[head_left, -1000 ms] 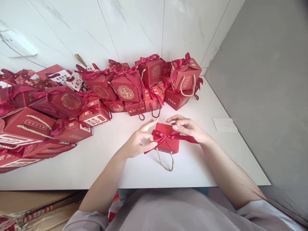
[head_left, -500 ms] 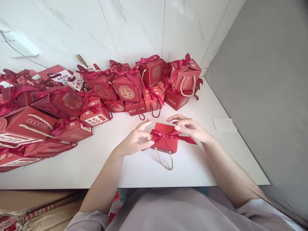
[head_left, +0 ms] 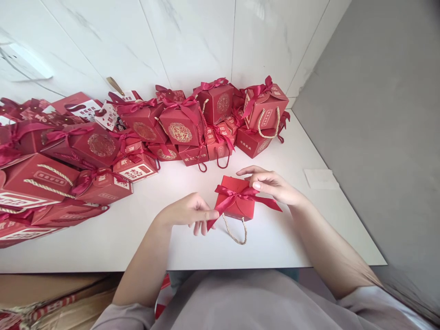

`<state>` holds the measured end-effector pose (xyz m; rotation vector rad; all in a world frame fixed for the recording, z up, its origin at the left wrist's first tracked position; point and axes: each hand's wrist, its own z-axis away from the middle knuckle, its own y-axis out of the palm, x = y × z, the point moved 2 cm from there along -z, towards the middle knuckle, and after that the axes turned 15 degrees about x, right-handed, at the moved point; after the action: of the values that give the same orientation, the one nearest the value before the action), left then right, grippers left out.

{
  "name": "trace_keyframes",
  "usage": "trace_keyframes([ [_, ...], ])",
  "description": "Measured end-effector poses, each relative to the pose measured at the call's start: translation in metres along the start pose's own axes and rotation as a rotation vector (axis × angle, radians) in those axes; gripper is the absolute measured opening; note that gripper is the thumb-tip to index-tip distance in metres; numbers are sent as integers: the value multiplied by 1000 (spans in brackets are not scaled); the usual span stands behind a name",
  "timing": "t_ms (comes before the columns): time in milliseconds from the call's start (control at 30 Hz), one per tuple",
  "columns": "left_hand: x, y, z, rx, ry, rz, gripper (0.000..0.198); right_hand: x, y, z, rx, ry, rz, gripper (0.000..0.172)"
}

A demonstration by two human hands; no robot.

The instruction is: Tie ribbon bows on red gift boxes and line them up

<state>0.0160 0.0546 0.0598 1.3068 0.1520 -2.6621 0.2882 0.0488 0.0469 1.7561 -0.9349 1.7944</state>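
Observation:
A small red gift box (head_left: 237, 210) stands on the white table, a dark-red satin ribbon (head_left: 235, 195) tied in a bow across its top. From its near side a cream twisted rope handle (head_left: 237, 239) droops onto the tabletop. My left hand (head_left: 187, 211) is closed at the box's left, thumb and fingers pinching the ribbon's left tail. At the back right corner, my right hand (head_left: 271, 184) has its fingers apart, the thumb by the bow's right loop; whether it touches the loop is hard to tell. The other ribbon tail lies out to the right.
Several finished-looking red gift boxes (head_left: 180, 126) with bows are stacked along the tiled wall and the table's left side. A white slip (head_left: 321, 178) lies near the right edge, beside the grey wall (head_left: 378, 114). Below the table's left front sits a cardboard box (head_left: 51, 288).
My left hand has moved down and left from the bow, its fingers closing on the left ribbon tail and drawing it toward me. My right hand has barely shifted.

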Motion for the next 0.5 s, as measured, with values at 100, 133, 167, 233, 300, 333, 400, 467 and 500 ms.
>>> trace_keyframes([
  [100, -1, 5, -5, 44, 41, 58, 42, 1, -1, 0, 8, -22, 24, 34],
  [133, -1, 5, -7, 11, 81, 62, 38, 1, -2, 0, 12, -27, 34, 35],
  [167, -1, 4, -9, -25, 119, 62, 36, 1, -2, 0, 16, -31, 44, 35],
  [233, 0, 2, -10, -75, 168, 61, 33, 2, -2, 1, 19, -37, 59, 34],
  [300, 1, -1, -10, -104, 174, 79, 33, 4, -1, 1, 18, -47, 56, 32],
  [333, 1, -1, -9, -114, 166, 99, 33, 5, -1, 1, 17, -52, 52, 32],
  [400, 0, -1, -9, -124, 134, 151, 35, 5, 1, 0, 11, -58, 45, 32],
  [467, -2, 1, -11, -133, 104, 197, 39, 4, 2, -2, -4, -56, 42, 36],
  [500, -3, 2, -13, -142, 99, 219, 41, 3, 2, -2, -16, -54, 40, 38],
])
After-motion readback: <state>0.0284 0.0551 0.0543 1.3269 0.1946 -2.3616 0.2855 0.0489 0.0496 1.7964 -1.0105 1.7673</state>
